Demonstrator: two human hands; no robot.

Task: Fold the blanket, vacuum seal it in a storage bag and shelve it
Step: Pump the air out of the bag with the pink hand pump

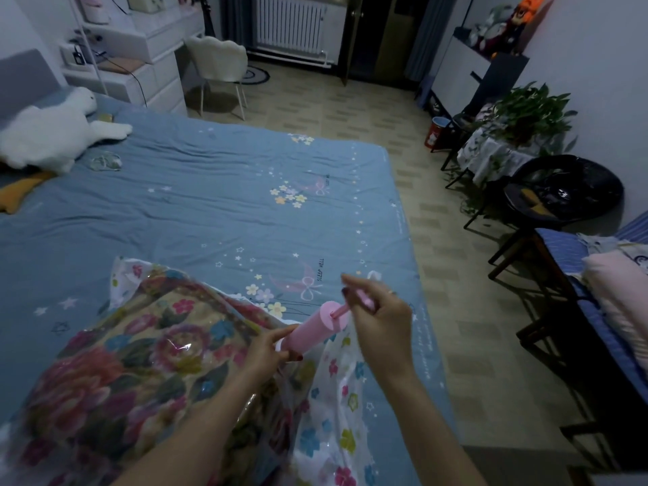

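Observation:
A folded floral blanket (115,373) lies inside a clear storage bag (336,408) printed with small flowers, at the near edge of the blue bed (210,205). A pink hand pump (317,326) stands tilted on the bag, its base down on the plastic. My left hand (268,349) grips the lower end of the pump barrel. My right hand (380,317) is closed on the pink handle (361,296), which is pulled a short way out of the barrel on its thin rod.
A white plush toy (52,135) lies at the head of the bed. To the right stand a black round chair (564,191), a potted plant (526,114) on a covered table, and a bench with folded bedding (617,292). A white chair (221,64) and drawers sit beyond.

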